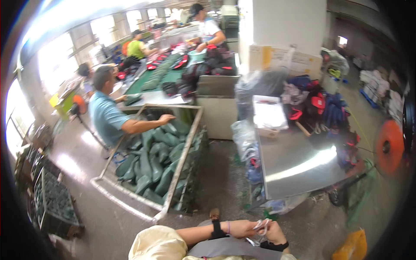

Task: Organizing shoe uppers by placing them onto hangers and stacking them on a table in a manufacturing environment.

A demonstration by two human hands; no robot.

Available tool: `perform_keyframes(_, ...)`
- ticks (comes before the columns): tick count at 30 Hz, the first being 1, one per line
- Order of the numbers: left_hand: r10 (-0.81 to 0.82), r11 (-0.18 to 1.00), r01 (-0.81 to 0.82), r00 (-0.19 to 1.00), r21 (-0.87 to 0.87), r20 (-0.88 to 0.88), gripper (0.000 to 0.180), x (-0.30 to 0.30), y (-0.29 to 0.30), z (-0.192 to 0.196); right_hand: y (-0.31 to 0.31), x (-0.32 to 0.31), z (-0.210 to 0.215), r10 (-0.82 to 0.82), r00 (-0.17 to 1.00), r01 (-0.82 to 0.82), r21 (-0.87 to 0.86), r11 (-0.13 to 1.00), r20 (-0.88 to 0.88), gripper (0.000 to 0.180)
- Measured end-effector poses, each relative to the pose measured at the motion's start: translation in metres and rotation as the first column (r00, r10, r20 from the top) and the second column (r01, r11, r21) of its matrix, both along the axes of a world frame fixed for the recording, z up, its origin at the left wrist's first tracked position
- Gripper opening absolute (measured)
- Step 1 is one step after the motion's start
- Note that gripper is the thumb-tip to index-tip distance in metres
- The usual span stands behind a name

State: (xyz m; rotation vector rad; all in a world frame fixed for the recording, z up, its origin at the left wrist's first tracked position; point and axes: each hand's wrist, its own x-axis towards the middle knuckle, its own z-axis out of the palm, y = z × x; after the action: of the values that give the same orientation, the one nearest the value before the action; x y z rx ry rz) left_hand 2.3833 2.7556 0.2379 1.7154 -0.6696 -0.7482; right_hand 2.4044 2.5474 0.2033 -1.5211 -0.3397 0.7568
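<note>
My two hands meet at the bottom middle of the view, close to my body. My left hand (239,228) has a black band and a thin bracelet at the wrist. My right hand (273,233) also wears a black wrist band. The fingers of both are closed on a small pale thing (260,225) between them; I cannot tell what it is. Below the hands lie my grey top and a cream cloth (158,245).
A wire cage bin (184,162) of green shoe forms stands ahead left, where a person in a blue shirt (106,117) reaches in. A shiny metal table (299,167) with a white box (268,115) is ahead right. An orange fan (389,147) and a yellow bag (353,248) are at the right.
</note>
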Motion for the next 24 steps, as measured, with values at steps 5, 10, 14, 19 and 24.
perform_keyframes(5,-0.199,0.979,0.186,0.963,0.084,0.183,0.050,0.040,-0.009,-0.040,-0.004,0.017,-0.018,-0.117,0.974,0.121,0.012,0.993,-0.194,0.012)
perform_keyframes(10,-0.338,0.937,0.348,0.913,-0.003,0.227,0.050,0.112,-0.016,-0.034,-0.008,0.046,-0.004,-0.302,0.905,0.295,-0.067,0.953,-0.301,0.012)
perform_keyframes(14,-0.409,0.875,0.462,0.866,-0.146,0.289,0.037,0.167,-0.008,-0.029,-0.004,0.077,-0.001,-0.290,0.863,0.277,-0.092,0.956,-0.414,0.021)
perform_keyframes(19,-0.512,0.849,0.508,0.727,0.143,0.459,0.023,0.220,0.001,-0.033,0.003,0.091,-0.081,-0.278,0.900,0.313,0.053,0.948,-0.335,0.018)
perform_keyframes(24,-0.470,0.883,0.410,0.765,0.230,0.440,0.021,0.238,0.016,-0.046,0.021,0.119,-0.052,-0.242,0.906,0.171,-0.223,0.960,-0.348,0.034)
